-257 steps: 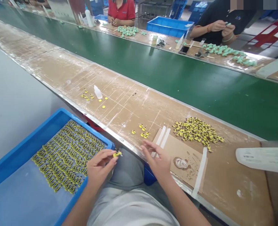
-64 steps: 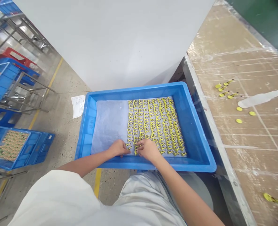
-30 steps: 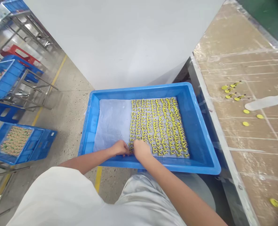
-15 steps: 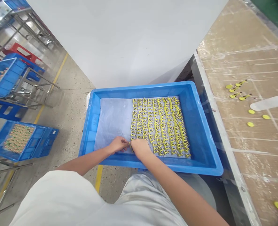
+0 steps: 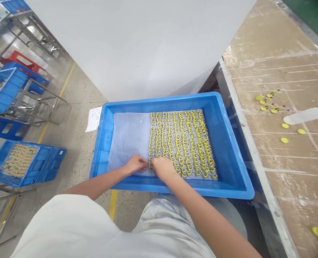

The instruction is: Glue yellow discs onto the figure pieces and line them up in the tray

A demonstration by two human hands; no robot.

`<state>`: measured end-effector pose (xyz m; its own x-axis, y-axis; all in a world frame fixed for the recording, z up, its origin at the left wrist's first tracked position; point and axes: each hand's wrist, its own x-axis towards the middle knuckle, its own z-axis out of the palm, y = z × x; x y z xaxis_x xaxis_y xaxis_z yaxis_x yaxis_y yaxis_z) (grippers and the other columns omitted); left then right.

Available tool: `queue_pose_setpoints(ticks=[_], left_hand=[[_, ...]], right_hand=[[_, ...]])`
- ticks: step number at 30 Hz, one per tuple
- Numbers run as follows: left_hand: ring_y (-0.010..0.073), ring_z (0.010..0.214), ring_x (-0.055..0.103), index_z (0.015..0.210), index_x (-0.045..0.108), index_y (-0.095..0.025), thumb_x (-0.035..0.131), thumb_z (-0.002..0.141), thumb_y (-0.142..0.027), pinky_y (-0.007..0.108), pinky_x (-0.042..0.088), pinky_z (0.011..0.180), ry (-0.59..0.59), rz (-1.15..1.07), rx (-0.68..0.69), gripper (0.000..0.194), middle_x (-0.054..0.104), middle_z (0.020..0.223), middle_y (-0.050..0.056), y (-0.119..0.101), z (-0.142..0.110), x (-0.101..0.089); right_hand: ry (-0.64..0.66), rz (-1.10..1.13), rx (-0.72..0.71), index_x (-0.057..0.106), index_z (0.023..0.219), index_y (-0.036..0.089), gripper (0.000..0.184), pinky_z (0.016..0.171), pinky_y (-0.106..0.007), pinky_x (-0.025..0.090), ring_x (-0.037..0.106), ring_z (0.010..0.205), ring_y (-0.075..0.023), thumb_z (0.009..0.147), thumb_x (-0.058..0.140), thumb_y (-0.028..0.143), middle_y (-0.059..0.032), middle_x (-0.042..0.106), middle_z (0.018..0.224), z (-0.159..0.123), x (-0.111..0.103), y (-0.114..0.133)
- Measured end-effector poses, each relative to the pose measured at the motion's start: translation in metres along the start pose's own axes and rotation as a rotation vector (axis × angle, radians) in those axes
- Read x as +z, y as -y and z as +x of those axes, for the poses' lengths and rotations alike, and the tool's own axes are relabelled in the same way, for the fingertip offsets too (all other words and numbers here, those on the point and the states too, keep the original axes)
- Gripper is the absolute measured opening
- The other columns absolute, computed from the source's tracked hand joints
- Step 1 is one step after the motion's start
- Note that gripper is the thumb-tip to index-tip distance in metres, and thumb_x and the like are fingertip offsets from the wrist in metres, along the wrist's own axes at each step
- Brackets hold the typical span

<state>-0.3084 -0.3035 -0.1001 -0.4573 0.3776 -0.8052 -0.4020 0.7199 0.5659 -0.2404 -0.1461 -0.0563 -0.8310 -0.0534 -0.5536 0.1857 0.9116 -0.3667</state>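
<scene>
In the head view, a blue plastic tray (image 5: 232, 150) lies across my lap, lined with a pale sheet (image 5: 132, 134). Rows of small yellow figures with dark thin parts (image 5: 179, 139) stand on the sheet's right part. My left hand (image 5: 136, 165) is low over the bare sheet, its fingers curled together beside the leftmost row. Over the near end of the left rows is my right hand (image 5: 162, 167), closed, fingertips pointing down among the figures. Whatever either hand pinches is too small or hidden to make out.
To the right, a film-covered worktable (image 5: 290, 154) carries loose yellow discs (image 5: 284, 140) and several yellow pieces (image 5: 266, 107). A white panel (image 5: 148, 46) rises behind the tray. Blue crates (image 5: 44, 161) and metal-legged stands are at left. A paper label (image 5: 93, 119) hangs at the tray's left edge.
My hands have parted slightly; the right has shifted a little to the right, uncovering figures at the near end of the leftmost row. The paper label has swung out into view.
</scene>
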Motion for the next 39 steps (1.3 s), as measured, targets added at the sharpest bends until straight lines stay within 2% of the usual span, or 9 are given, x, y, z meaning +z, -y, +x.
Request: queue_pose_setpoints(ticks=[6,11,15,19,23,27,31,34,39], left_hand=[[0.0142,0.069,0.066,0.089,0.067,-0.012,0.067,0.087,-0.028,0.032,0.056,0.067,0.065,0.066,-0.049,0.016,0.068,0.077,0.000,0.009,0.000,0.001],[0.0138,0.068,0.066,0.091,0.066,-0.012,0.066,0.088,-0.027,0.031,0.056,0.066,0.094,0.131,-0.063,0.015,0.067,0.075,-0.001,0.006,-0.003,0.005],[0.0135,0.068,0.066,0.092,0.066,-0.013,0.066,0.087,-0.027,0.031,0.056,0.066,0.082,0.179,-0.064,0.015,0.068,0.077,0.000,-0.001,-0.007,0.006],[0.0167,0.064,0.066,0.075,0.068,-0.014,0.071,0.076,-0.031,0.027,0.053,0.057,0.030,0.247,-0.043,0.017,0.070,0.068,0.002,-0.009,-0.016,0.004],[0.0232,0.074,0.069,0.071,0.071,-0.023,0.069,0.071,-0.036,0.030,0.055,0.067,-0.066,0.333,0.101,0.013,0.074,0.071,0.003,-0.029,-0.035,0.006],[0.0276,0.089,0.070,0.081,0.072,-0.028,0.060,0.075,-0.047,0.039,0.053,0.088,-0.086,0.437,0.285,0.023,0.077,0.089,0.002,-0.051,-0.055,0.022],[0.0301,0.088,0.073,0.086,0.073,-0.026,0.064,0.067,-0.060,0.040,0.058,0.081,-0.159,0.406,0.382,0.040,0.079,0.089,0.004,-0.066,-0.049,0.045],[0.0318,0.087,0.073,0.087,0.073,-0.027,0.066,0.063,-0.062,0.043,0.060,0.082,-0.157,0.398,0.403,0.043,0.079,0.089,0.004,-0.082,-0.045,0.069],[0.0292,0.089,0.072,0.087,0.069,-0.040,0.064,0.071,-0.059,0.047,0.059,0.085,-0.138,0.452,0.657,0.026,0.077,0.089,-0.008,-0.116,-0.054,0.118]], right_hand=[[-0.164,0.042,0.071,0.072,0.099,0.025,0.025,0.076,-0.029,0.050,0.071,0.090,-0.0234,0.082,0.058,0.013,-0.0077,0.075,0.092,-0.018,-0.016,-0.034],[-0.271,0.109,0.164,0.072,0.102,0.026,0.021,0.074,-0.026,0.048,0.070,0.089,-0.0211,0.086,0.058,0.023,-0.0052,0.076,0.094,-0.049,-0.027,-0.058],[-0.381,0.239,0.209,0.072,0.102,0.025,0.020,0.075,-0.025,0.048,0.071,0.088,-0.0196,0.085,0.060,0.025,-0.0027,0.077,0.096,-0.075,-0.021,-0.076],[-0.467,0.297,0.190,0.072,0.098,0.024,0.019,0.071,-0.026,0.049,0.072,0.081,-0.0184,0.087,0.057,0.027,-0.0022,0.077,0.094,-0.104,-0.009,-0.089],[-0.723,0.342,0.269,0.071,0.098,0.024,0.022,0.064,-0.025,0.049,0.067,0.063,-0.0135,0.090,0.055,0.037,-0.0011,0.076,0.089,-0.164,0.004,-0.103],[-1.017,0.305,0.617,0.072,0.095,0.024,0.027,0.058,-0.025,0.048,0.062,0.054,-0.0132,0.088,0.058,0.046,-0.0012,0.072,0.072,-0.259,0.017,-0.123],[-1.194,0.336,1.140,0.071,0.094,0.022,0.030,0.060,-0.029,0.048,0.063,0.056,-0.0158,0.083,0.061,0.049,-0.0031,0.071,0.072,-0.337,0.035,-0.158],[-1.249,0.437,1.202,0.066,0.107,0.018,0.041,0.070,-0.031,0.050,0.065,0.064,-0.0163,0.077,0.065,0.047,-0.0095,0.073,0.100,-0.359,0.050,-0.195],[-1.207,0.520,1.123,0.065,0.116,0.015,0.048,0.077,-0.032,0.050,0.064,0.071,-0.0169,0.080,0.063,0.046,-0.0091,0.072,0.103,-0.341,0.056,-0.246]])
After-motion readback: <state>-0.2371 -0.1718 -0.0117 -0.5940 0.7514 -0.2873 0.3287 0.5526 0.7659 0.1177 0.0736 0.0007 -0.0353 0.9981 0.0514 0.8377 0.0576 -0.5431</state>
